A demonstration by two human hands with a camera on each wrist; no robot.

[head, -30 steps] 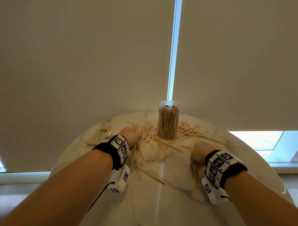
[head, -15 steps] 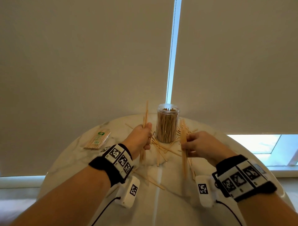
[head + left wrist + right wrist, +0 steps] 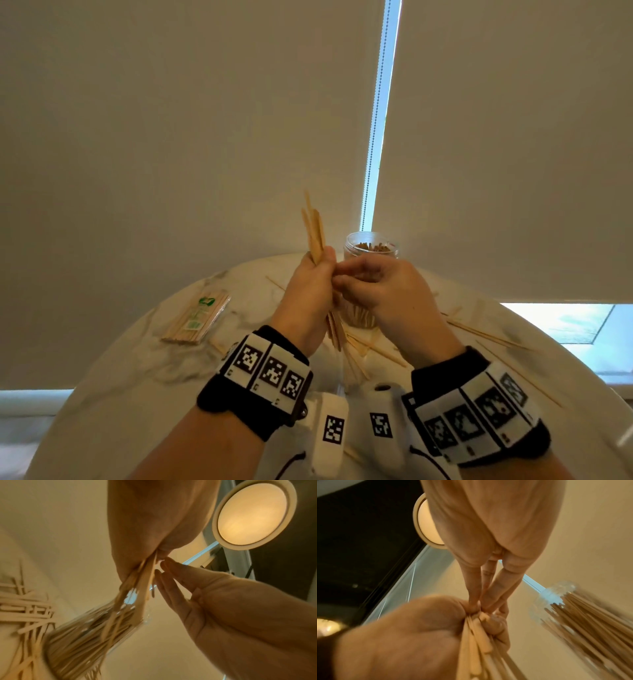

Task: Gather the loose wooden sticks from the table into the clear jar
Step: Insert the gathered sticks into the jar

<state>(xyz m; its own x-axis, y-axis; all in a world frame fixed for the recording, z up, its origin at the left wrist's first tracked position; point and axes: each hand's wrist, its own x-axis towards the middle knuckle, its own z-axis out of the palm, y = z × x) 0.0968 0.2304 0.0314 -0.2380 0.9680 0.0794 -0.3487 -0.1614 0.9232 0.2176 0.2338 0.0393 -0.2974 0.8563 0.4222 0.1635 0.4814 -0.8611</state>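
Note:
The clear jar (image 3: pixel 371 246), packed with upright wooden sticks, stands at the back of the round marble table (image 3: pixel 154 404). My left hand (image 3: pixel 308 291) is raised in front of it and grips a bundle of sticks (image 3: pixel 315 233) upright in its fist. My right hand (image 3: pixel 383 287) reaches across, and its straight fingers (image 3: pixel 498 586) touch the bundle (image 3: pixel 476 642) at the left fist (image 3: pixel 411 628). From the left wrist view, the right hand (image 3: pixel 223 608) is flat beside the bundle (image 3: pixel 145 577), in front of the jar (image 3: pixel 94 628). Loose sticks (image 3: pixel 359 356) lie under my hands.
A wrapped packet of sticks (image 3: pixel 198 318) with a green label lies at the table's left. More long loose sticks (image 3: pixel 486 334) lie on the right side, and others (image 3: pixel 25 608) are beside the jar. Roller blinds hang close behind the table.
Both hands rose from the table with sticks and came together in front of the jar. The sticks the right hand held now sit in the left hand's bundle.

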